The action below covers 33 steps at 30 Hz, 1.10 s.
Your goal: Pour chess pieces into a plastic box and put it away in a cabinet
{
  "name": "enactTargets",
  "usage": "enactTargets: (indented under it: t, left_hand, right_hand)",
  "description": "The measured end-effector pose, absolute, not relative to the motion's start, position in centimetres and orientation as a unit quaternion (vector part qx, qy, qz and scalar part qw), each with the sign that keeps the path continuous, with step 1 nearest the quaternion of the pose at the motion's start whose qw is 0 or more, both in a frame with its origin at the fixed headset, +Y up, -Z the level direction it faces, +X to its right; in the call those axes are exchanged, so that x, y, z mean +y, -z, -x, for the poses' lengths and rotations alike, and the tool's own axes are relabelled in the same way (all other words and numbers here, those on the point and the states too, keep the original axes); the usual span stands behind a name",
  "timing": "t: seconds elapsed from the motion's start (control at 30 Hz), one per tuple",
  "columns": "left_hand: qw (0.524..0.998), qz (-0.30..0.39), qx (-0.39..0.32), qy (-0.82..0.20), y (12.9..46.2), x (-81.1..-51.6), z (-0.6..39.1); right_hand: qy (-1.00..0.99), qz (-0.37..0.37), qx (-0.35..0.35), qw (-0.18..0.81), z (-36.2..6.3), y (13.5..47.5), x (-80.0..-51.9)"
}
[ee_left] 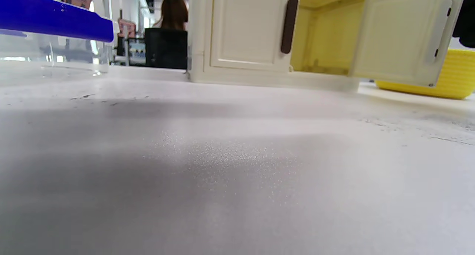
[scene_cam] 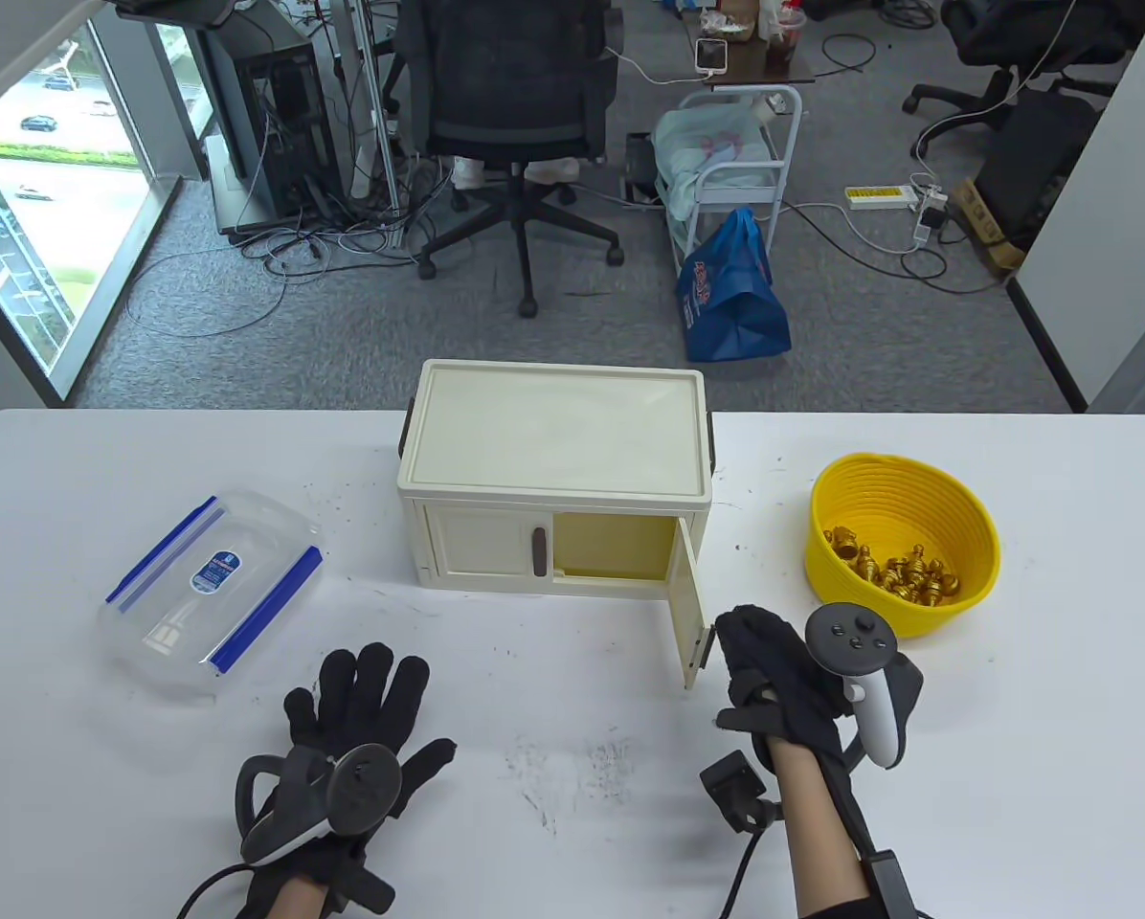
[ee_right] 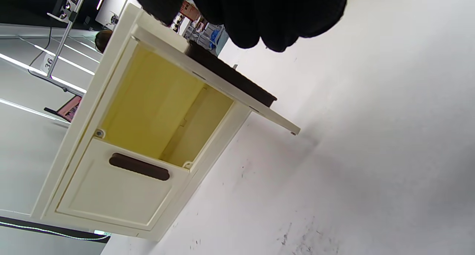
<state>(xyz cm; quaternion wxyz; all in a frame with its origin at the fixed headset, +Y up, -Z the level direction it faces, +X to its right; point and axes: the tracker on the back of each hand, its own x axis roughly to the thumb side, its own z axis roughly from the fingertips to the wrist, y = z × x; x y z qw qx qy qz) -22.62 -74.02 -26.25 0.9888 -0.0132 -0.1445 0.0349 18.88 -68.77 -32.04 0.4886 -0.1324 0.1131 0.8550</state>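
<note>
Three containers stand on the white table. Just beyond and to the outer side of the right hand, a ribbed yellow bowl holds a heap of small gold chess pieces. Beyond the left hand and off to its outer side sits a clear plastic box, shallow and rectangular, with blue strips along its long edges and a blue label; the lid is on and nothing shows inside it. Between the two hands, further back, is a cream plastic cabinet with a flat top and dark brown handles.

Its left door is shut; its right door swings out toward the right hand, showing a bare yellowish inside.

Right-hand fingers reach the door's free edge. From the right wrist view they curl over that edge, though whether they truly grip it or only touch it I cannot tell.

Left hand lies flat on the table, palm down, fingers spread and holding nothing, well apart from the box. Dark scuffs mark the tabletop.
</note>
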Motion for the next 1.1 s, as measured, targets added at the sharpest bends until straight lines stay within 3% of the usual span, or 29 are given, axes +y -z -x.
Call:
enactTargets:
  t: [0.13,0.23,0.37,0.47,0.53,0.77,1.1]
  left_hand:
    - [0.989,0.011,-0.145,-0.039,26.2,-74.0,22.7]
    - [0.988,0.009,-0.146,-0.040,26.2,-74.1,22.7]
    - [0.988,0.008,-0.149,-0.039,26.1,-74.1,22.6]
    - [0.988,0.009,-0.152,-0.041,26.1,-74.2,22.6]
    - [0.987,0.010,-0.154,-0.044,26.1,-74.3,22.6]
    - [0.986,0.020,-0.158,-0.040,26.2,-74.7,22.1]
    - [0.980,0.018,-0.164,-0.112,27.9,-74.5,19.0]
  right_hand:
    - [-0.856,0.098,0.079,0.501,-19.1,31.1,-67.4]
    - [-0.862,0.008,0.081,0.500,-19.0,30.2,-66.7]
    - [-0.921,-0.016,0.091,0.377,-18.3,28.4,-67.0]
    - [-0.964,-0.005,0.084,0.251,-17.4,27.1,-69.1]
    - [-0.969,-0.009,0.089,0.231,-17.0,26.6,-70.9]
    - [-0.962,-0.004,0.123,0.244,-17.0,27.0,-74.8]
    - [-0.934,0.030,0.161,0.317,-19.6,27.4,-76.4]
